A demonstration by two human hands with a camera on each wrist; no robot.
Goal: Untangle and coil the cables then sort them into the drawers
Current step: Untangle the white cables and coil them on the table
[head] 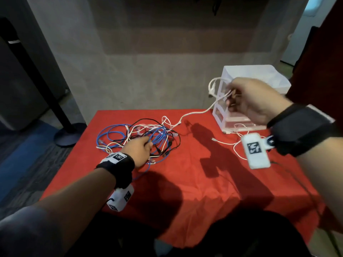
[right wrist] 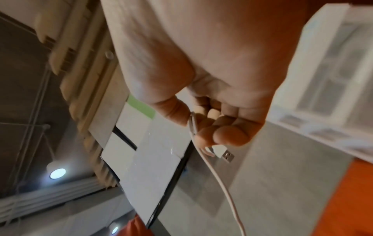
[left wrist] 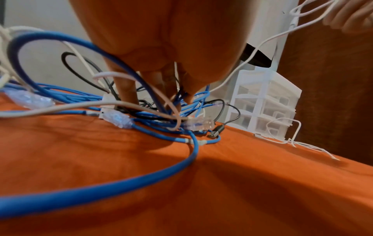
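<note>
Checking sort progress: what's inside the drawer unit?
The drawer unit is translucent; its compartments show no cable in the left wrist view. In the head view the right hand, gripping a white cable, covers part of its front.

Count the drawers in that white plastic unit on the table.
3 drawers show, stacked: top, middle, bottom, in the drawer unit at the far right of the table. The right hand hides part of it.

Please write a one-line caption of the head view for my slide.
Right hand lifts a white cable out of the tangled cables while left hand holds the tangle on the red cloth.
</note>
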